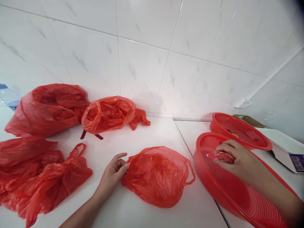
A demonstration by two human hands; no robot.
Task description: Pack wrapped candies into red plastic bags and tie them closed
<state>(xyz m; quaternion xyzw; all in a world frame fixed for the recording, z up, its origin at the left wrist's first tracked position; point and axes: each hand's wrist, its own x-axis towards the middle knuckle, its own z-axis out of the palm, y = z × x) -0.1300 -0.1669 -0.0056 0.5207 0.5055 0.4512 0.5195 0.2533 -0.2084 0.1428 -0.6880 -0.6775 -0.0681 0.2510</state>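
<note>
A red plastic bag point(155, 177) lies on the white table in front of me with its mouth spread open. My left hand point(115, 171) pinches the left edge of that bag between thumb and fingers. On the right, my right hand point(231, 158) is closed around a small red packet point(220, 156) with white marks; its print is too small to read. This hand is over the near red plastic basket point(204, 171), which has mesh sides, and the packet is above the basket's inside. The bag's handle loop points toward the basket.
Filled red bags point(54, 107) stand along the tiled wall at the left, with another open bag point(109, 115) beside them. Knotted red bags point(47, 177) lie at the near left. A second red basket point(239, 129) and a white scale point(285, 145) are at the right.
</note>
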